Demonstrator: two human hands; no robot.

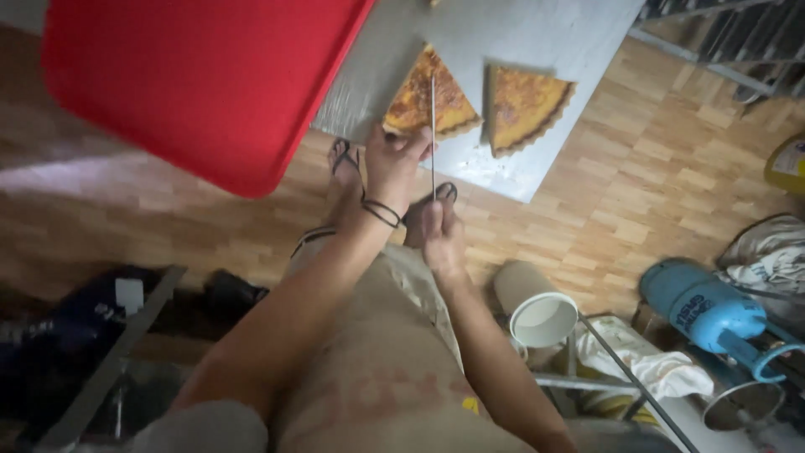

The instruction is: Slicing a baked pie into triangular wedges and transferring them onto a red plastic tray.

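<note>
Golden-brown tart pieces lie on a pale board (pixel 537 50) on the wood floor (pixel 637 210), in the upper middle of the frame. One wedge (pixel 419 96) is on the left and a second wedge (pixel 524 105) sits just beside it on the right, with a gap between them.

A long thin knife (pixel 433 126) stands across the left wedge, its blade edge-on and pointing up the frame. The right hand (pixel 440 235) is closed around the knife's handle, below the board. The left hand (pixel 394 159) has its grip bent at the near edge of the left wedge, touching the tart right by the blade. It wears dark bands on the wrist.

A big red tray (pixel 201 84) fills the upper left. A white cup (pixel 543 319) and a blue gas bottle (pixel 704 306) are at the lower right, well apart from the tart.
</note>
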